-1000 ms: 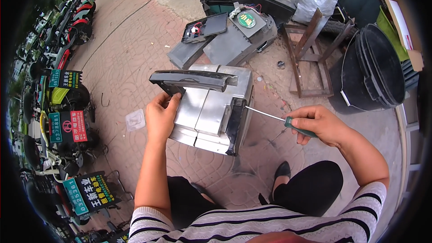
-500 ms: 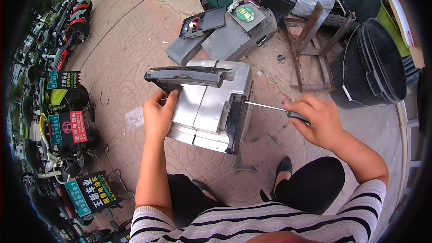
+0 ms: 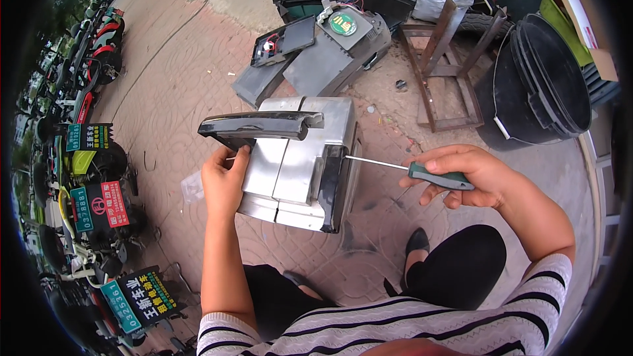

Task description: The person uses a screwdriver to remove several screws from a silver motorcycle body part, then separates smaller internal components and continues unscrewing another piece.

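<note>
Silver case: the landmark here, a silver metal case (image 3: 290,165) standing on the brick paving in front of the person's knees, black trim down its right edge.
Black handle: a long black handle (image 3: 260,125) lies across the top of the case, jutting out past its left side.
Left hand: the left hand (image 3: 224,181) is pressed against the left side of the case, just under the handle's overhang; fingers are curled against the metal, thumb up beside the handle, bracing it.
Right hand: the right hand (image 3: 471,175) is off to the right of the case, fingers wrapped tight round a green grip.
Screwdriver: the screwdriver (image 3: 409,170) runs nearly level from that fist, its thin shaft pointing left, tip meeting the black right edge of the case; the grip sits between thumb and closed fingers.
Black bucket: up and to the right of the case, a black bucket (image 3: 547,86) is tipped on its side, mouth facing right; I can't tell what's inside.
Metal stool frame: a rusty metal frame (image 3: 448,72) stands between bucket and case.
Grey casings: behind the case, grey casings (image 3: 316,53) lie open, wiring showing in one.
</note>
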Demonstrator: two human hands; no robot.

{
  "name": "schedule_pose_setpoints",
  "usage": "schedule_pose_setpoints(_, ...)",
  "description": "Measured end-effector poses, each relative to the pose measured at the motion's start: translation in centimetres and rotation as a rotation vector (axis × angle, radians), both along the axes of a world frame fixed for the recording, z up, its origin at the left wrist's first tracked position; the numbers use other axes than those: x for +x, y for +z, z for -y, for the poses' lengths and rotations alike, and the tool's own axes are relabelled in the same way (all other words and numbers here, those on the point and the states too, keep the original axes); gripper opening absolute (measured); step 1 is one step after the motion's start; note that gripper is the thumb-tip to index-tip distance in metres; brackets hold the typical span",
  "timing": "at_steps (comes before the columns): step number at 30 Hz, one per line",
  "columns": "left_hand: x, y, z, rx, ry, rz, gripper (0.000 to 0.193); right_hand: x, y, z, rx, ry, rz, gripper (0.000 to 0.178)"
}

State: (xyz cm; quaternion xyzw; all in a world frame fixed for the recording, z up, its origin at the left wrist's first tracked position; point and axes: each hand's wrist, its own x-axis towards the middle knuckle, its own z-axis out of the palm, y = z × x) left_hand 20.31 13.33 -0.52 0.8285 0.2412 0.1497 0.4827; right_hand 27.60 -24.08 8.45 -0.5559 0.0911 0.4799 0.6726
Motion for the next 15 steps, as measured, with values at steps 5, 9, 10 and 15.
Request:
schedule_pose_setpoints(5, -0.2, 0.4, 0.1, -0.013, -0.018, 0.03, 0.025, 0.4, -1.1, 0.3, -0.133, 0.33, -0.021, 0.038)
schedule_pose_setpoints(9, 0.0, 0.1, 0.2, -0.003, -0.003, 0.005, 0.025, -0.6, -3.3, 0.7, -0.327, 0.518, 0.982, 0.04)
schedule_pose_setpoints(10, 0.0, 0.3, 0.1, -0.003, 0.003, -0.009, 0.026, -0.9, -3.4, 0.6, -0.325, 0.521, 0.986, 0.04)
schedule_pose_setpoints(15, -0.3, 0.2, -0.2, -0.016, -0.006, 0.006, 0.026, -2.0, -2.8, 0.0, -0.723, 0.63, 1.542, 0.043)
